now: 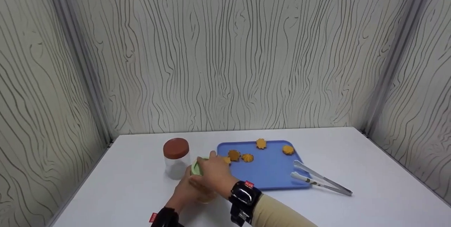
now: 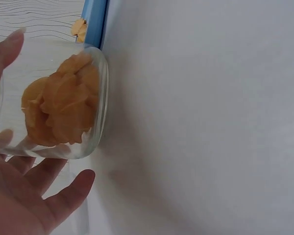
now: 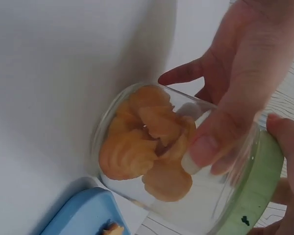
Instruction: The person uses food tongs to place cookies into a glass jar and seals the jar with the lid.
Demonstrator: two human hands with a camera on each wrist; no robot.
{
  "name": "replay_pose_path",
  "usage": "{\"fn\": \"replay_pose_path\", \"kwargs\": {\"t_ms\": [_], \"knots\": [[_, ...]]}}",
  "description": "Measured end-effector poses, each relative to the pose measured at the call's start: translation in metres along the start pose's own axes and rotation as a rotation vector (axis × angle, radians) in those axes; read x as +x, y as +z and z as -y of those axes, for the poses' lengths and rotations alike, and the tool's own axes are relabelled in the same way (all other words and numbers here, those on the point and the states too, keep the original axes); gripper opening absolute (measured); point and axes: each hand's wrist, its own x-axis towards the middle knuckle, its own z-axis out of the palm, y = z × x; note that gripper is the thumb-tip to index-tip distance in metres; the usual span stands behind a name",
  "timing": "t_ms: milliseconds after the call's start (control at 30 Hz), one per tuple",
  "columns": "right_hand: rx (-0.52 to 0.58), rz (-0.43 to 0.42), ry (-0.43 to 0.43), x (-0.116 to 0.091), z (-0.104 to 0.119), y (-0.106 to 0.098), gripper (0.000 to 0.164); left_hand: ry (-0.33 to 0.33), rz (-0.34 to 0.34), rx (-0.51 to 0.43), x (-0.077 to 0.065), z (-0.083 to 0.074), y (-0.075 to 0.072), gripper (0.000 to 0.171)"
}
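A clear glass jar (image 3: 203,203) holds several golden piped cookies (image 2: 63,105) gathered at its bottom. My left hand (image 1: 185,191) grips the jar's side, thumb on one side and fingers round the other. On the jar's mouth sits a green lid (image 3: 259,181), which my right hand (image 1: 215,174) grips from above. In the head view both hands cover most of the jar. Whether its base touches the table cannot be told.
Behind the left hand stands a clear jar with a red-brown lid (image 1: 176,148). A blue tray (image 1: 271,172) bears several cookies (image 1: 247,157) to the right of the hands. Tongs (image 1: 334,186) lie spread across its right edge on the white table (image 1: 116,184).
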Motion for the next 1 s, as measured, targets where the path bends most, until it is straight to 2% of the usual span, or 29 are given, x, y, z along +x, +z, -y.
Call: {"fn": "replay_pose_path", "kwargs": {"t_ms": [133, 333, 600, 833, 1000], "knots": [[-0.029, 0.013, 0.048, 0.0013, 0.0033, 0.0023, 0.069, -0.041, -0.013, 0.019, 0.0013, -0.0012, 0.0003, 0.116], [-0.046, 0.009, 0.025, 0.0017, 0.0018, 0.0011, 0.069, -0.070, -0.030, 0.041, 0.0022, -0.0028, 0.0020, 0.118], [-0.133, -0.053, 0.024, 0.0029, 0.0043, 0.0012, 0.072, 0.007, -0.051, 0.035, -0.0027, -0.0001, 0.0030, 0.110], [-0.125, -0.038, 0.080, 0.0070, 0.0091, 0.0036, 0.075, -0.022, -0.054, 0.036, -0.0024, -0.0033, 0.0034, 0.110], [-0.096, -0.042, 0.079, 0.0071, 0.0090, 0.0052, 0.073, -0.051, -0.046, 0.037, -0.0028, -0.0044, 0.0030, 0.110]]}}
